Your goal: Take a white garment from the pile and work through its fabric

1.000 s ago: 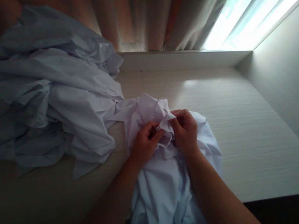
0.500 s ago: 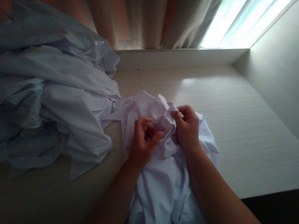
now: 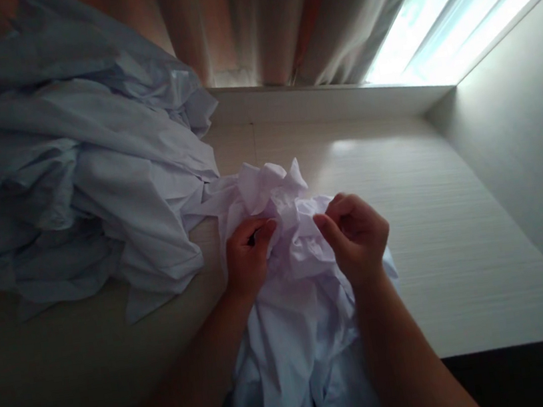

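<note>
Left hand (image 3: 247, 257) pinches white garment (image 3: 289, 326); right hand (image 3: 361, 238) curled, hold unclear; tabletop (image 3: 456, 224) extends right to wall (image 3: 533, 126).

Smooth matt cloth (image 3: 287, 336), faintly glossy tabletop (image 3: 458, 238), satiny curtain (image 3: 271, 21)

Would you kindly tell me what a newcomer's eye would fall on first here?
Probably the bright window at the upper right, against an otherwise dim scene. Next might come the large heap of white fabric on the left, then the left hand and right hand at the crumpled white cloth near the centre.
</note>
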`<state>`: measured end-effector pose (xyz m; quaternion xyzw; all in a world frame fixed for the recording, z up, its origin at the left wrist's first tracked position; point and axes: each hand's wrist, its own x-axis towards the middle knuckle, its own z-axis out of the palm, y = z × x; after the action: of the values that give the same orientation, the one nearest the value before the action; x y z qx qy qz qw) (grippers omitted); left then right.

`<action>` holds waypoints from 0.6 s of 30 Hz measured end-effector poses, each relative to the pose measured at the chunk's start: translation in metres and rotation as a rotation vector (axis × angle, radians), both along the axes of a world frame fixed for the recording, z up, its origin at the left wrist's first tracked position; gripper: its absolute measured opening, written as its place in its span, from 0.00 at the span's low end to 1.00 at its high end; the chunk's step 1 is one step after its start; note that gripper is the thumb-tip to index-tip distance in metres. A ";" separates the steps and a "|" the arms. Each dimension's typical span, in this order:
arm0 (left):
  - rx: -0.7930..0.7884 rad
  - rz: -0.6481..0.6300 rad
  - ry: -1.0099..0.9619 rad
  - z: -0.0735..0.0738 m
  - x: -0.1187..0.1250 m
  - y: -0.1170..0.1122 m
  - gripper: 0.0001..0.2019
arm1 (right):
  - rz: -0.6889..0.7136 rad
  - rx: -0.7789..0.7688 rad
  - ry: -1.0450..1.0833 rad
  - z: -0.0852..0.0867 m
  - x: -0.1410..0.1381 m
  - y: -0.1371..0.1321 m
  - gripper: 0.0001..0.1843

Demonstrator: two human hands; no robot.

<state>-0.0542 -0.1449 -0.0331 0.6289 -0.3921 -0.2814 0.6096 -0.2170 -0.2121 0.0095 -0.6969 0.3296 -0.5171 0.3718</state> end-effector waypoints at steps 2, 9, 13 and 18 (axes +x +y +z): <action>0.003 0.021 0.061 0.000 0.001 -0.001 0.11 | 0.313 0.158 0.230 0.009 -0.012 0.002 0.21; 0.019 0.088 0.116 -0.005 0.004 -0.006 0.13 | 0.452 0.290 0.541 -0.014 -0.005 -0.009 0.24; 0.016 0.108 0.066 -0.005 0.004 -0.005 0.14 | 0.365 0.284 0.551 -0.030 0.006 -0.012 0.17; -0.091 -0.036 0.129 -0.007 0.005 -0.002 0.19 | 0.436 0.442 0.292 -0.034 0.003 -0.017 0.11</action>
<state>-0.0495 -0.1469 -0.0405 0.5739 -0.3758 -0.3140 0.6564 -0.2137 -0.2292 -0.0249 -0.7204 0.3265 -0.2362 0.5644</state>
